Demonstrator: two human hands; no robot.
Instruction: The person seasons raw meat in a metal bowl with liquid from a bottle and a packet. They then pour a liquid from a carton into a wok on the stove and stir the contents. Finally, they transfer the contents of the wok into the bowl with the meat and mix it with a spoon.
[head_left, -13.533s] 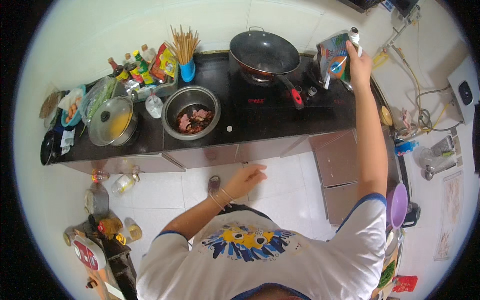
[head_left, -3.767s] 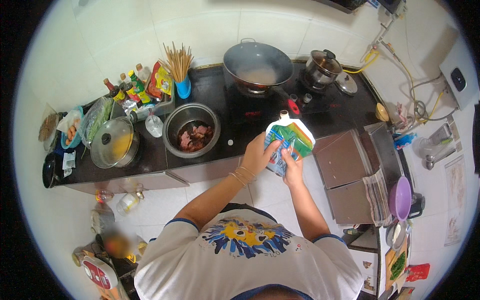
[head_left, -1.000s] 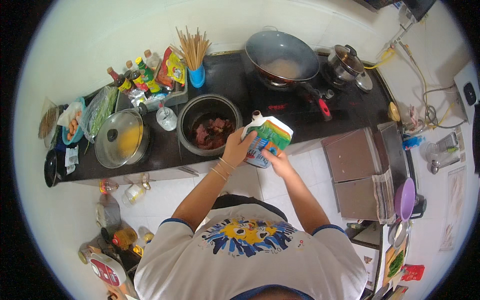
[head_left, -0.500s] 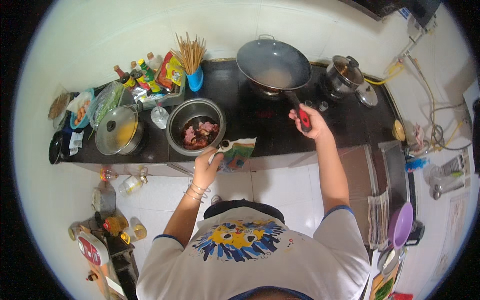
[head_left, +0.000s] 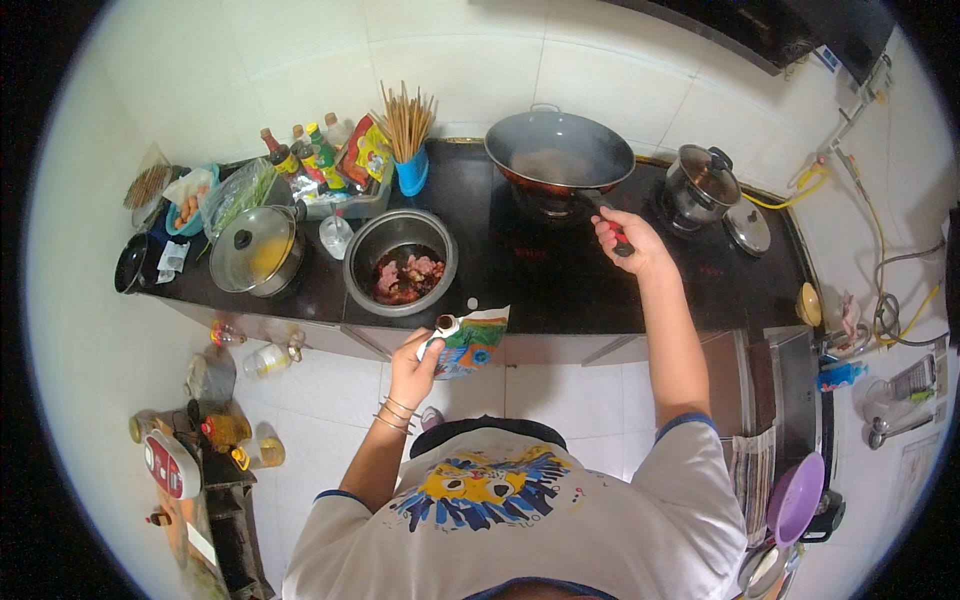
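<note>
My left hand [head_left: 415, 365] is closed around a spouted pouch [head_left: 474, 340] with green and blue print, held just off the counter's front edge. The pouch's open spout, dark inside, faces up. My right hand [head_left: 635, 243] grips the red and black handle of a dark wok [head_left: 560, 150] over the rear burner. Its near outer wall shows above the stove, and a hazy, shiny patch lies in its bottom. Left of the wok, a steel pot [head_left: 450, 280] holds pink meat pieces [head_left: 410, 277] in dark liquid. A small pale round thing [head_left: 472, 303] lies near the pouch.
A lidded pot [head_left: 257, 252], sauce bottles [head_left: 322, 155], a blue holder [head_left: 411, 175] of chopsticks and eggs [head_left: 186, 212] stand at the left. Right of the wok are a glass-lidded pot [head_left: 703, 185] and a steel lid [head_left: 747, 228]. Jars [head_left: 225, 430] stand below left.
My view has shifted slightly. The wok now looks tipped, showing more of its near outer side, with my right hand still on its handle. The pouch's spout and printed face show more fully.
</note>
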